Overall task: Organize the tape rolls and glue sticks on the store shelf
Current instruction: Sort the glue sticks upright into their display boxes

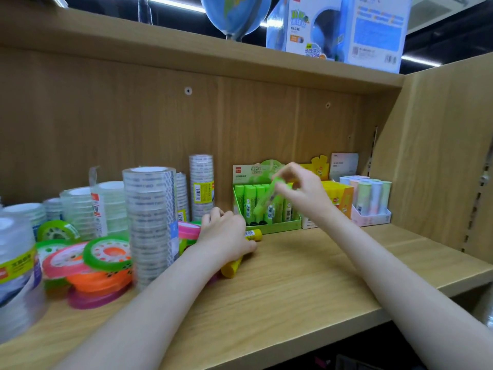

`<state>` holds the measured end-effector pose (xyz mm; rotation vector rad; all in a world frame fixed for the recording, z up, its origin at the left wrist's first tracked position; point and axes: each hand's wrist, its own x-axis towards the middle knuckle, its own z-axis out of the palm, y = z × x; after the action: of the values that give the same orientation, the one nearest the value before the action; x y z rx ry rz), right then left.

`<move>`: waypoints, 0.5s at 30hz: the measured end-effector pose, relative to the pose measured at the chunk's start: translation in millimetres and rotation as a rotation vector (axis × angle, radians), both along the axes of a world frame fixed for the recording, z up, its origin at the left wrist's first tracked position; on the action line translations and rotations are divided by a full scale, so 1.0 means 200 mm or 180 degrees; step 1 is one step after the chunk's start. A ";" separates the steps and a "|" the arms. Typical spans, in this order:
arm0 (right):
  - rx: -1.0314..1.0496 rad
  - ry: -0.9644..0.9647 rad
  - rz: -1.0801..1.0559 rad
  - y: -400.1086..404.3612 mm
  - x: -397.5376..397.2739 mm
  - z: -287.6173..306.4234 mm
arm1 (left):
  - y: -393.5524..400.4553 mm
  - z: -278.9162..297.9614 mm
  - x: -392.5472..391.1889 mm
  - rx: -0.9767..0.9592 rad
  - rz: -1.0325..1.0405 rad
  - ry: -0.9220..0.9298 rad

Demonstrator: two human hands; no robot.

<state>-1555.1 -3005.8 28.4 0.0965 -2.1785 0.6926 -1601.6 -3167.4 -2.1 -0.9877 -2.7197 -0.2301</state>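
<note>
My right hand (301, 192) pinches a green glue stick (266, 198), tilted, just above the green display box (266, 228) that holds several upright green sticks. My left hand (226, 233) lies on the wooden shelf (306, 276) with its fingers curled round a yellow glue stick (232, 268). A second yellow glue stick (253, 234) lies just behind that hand. Left of it stand tall stacks of clear tape rolls (150, 222), with loose coloured tape rolls (106, 253) piled in front of them.
A yellow glue stick box (338, 194) and a box of pastel sticks (370, 201) stand at the back right. More clear tape stacks (201, 185) line the back panel. A globe and its carton (341, 28) sit on the upper shelf. The shelf side wall (440, 156) closes the right.
</note>
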 end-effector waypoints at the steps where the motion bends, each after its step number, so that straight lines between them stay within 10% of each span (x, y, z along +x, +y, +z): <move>1: -0.0536 0.0105 0.0034 0.00 0.01 0.01 | 0.00 0.00 0.00 -0.0001 -0.0004 -0.0007; 8: -0.3189 0.0477 0.1186 0.09 0.04 0.06 | -0.01 0.00 0.00 0.0057 -0.0030 -0.0061; 15: -0.3797 0.0452 0.1914 0.08 0.03 0.06 | 0.01 0.00 0.03 0.0045 0.0047 -0.0141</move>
<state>-1548.8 -2990.5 40.0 0.1598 -1.2799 2.1164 -1595.3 -3165.2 -1.9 -0.9698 -2.7603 -0.2714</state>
